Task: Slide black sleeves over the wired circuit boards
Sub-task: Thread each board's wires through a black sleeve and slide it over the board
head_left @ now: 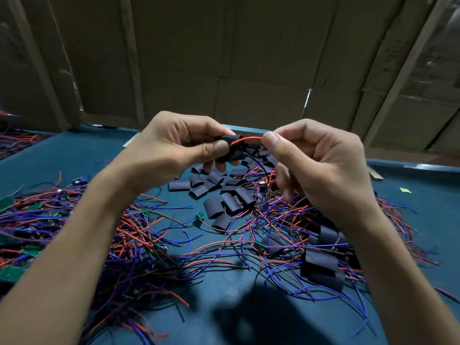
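A black sleeve is held up above the table, pinched in the left hand between thumb and curled fingers, with a red wire coming out of its open end. The right hand is closed on the other end of that wire, thumb and forefinger tight, rest of the fingers loosely curled. A dark wire loops down from the sleeve toward the pile. Looks like mid-threading: the wires are through or partly through, and the board is probably yet to be pulled in. Risks: pulling on a single thin wire could snap it or tear it off its solder joint if the board catches on the sleeve mouth; the sleeve is soft and squeezed, so a pinch could flatten the opening and jam the board; the hanging wire could snag the tangle below and drag other pieces up. Below, loose black sleeves lie in a heap on the teal table, with red and blue wires spread around, small green boards among them, and a few sleeved pieces near the right forearm. Cannot see the board belonging to the held sleeve; it is either inside or behind the fingers. Left pile edge is cut off and the background is dim cardboard.
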### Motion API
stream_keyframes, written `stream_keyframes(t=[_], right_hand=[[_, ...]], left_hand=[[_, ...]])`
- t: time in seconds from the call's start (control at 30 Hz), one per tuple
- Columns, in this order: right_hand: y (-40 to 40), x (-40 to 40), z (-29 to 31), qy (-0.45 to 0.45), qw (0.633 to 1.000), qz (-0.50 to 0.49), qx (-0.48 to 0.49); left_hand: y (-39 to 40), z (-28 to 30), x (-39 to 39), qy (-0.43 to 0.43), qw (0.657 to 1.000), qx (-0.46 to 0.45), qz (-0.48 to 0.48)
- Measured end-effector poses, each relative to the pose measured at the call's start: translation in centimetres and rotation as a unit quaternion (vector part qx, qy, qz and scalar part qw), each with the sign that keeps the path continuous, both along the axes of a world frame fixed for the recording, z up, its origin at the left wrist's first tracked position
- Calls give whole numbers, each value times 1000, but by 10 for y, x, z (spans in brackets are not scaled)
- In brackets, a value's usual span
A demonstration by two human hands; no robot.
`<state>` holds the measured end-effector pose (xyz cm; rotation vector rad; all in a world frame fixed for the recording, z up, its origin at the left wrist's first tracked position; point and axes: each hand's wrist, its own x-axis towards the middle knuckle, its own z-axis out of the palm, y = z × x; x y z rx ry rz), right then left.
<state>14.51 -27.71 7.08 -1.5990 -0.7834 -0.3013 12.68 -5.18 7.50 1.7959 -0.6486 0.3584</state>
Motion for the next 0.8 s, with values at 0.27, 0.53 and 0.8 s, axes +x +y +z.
stream_keyframes(t=[0.27, 0.53, 0.8], right_hand=[[4, 1, -1, -15, 998, -31, 44], [10, 2, -9, -185, 971, -127, -83], [12, 19, -21, -31, 998, -44, 36]], left_hand=[[2, -1, 0, 14, 999, -40, -4], [-5, 1, 1, 10, 1000, 7, 23], [-6, 1, 1, -23, 998, 20, 55]])
